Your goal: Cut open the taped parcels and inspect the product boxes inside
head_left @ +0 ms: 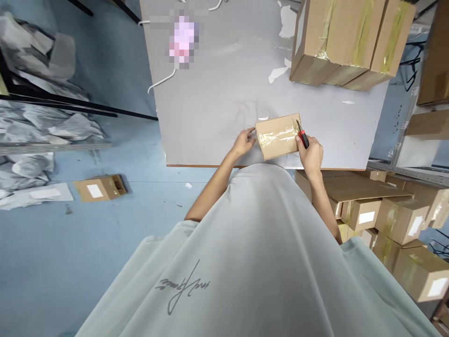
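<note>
A small cardboard box (277,126) lies slightly turned near the front edge of the grey table, with shiny clear tape across its top. My right hand (311,154) is closed around a red and black utility knife (303,138), whose blade points up and away over the box's right end. At the box's left side is my left hand (244,142), fingers apart and bent, with the fingertips at or very near the box's edge. Whether they press on the cardboard is hard to make out.
Taped cartons (340,42) stand together at the table's back right. A pixelated pink item (183,40) and a white cable (162,82) are at the back left. More boxes (403,220) are stacked on the right, and an open box (100,188) sits on the blue floor.
</note>
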`<action>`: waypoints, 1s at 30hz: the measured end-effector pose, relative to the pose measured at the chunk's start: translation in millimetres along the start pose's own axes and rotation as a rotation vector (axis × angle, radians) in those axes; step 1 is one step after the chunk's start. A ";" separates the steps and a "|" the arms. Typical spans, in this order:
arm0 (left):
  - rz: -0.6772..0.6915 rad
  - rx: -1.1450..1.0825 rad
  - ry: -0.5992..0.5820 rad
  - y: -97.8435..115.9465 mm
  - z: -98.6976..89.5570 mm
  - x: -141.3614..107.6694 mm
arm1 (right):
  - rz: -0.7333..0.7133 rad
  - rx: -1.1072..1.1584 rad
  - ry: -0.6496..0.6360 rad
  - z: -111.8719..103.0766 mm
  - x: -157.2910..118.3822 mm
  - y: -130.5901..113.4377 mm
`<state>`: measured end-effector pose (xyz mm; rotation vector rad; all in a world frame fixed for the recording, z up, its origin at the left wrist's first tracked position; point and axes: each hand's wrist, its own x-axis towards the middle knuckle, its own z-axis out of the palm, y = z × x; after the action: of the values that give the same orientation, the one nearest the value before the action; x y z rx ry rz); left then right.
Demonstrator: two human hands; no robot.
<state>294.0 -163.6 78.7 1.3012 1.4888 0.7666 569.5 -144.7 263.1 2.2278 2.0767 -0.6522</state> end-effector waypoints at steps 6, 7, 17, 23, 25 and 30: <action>0.016 -0.082 0.102 68.3 -52.7 -4.5 | 0.041 -0.010 0.111 2.6 -11.9 -13.1; 0.036 -0.079 0.084 79.4 -56.5 -3.9 | 0.045 -0.015 0.121 -0.1 -16.5 -17.0; 0.089 -0.119 -0.038 83.0 -63.5 8.1 | -0.107 -0.010 -0.248 -3.2 -70.3 -93.4; 0.116 -0.136 -0.059 84.5 -64.5 10.2 | -0.067 -0.068 -0.309 9.3 -68.5 -114.0; 0.124 -0.146 -0.065 83.9 -64.5 10.1 | -0.062 -0.077 -0.300 9.7 -67.7 -116.3; 0.139 -0.175 -0.073 79.7 -62.9 12.1 | -0.068 -0.121 -0.310 -1.4 -68.9 -124.2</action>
<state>263.4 -125.2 168.4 1.2954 1.2541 0.9088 449.1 -195.9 318.5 1.8628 1.9848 -0.7946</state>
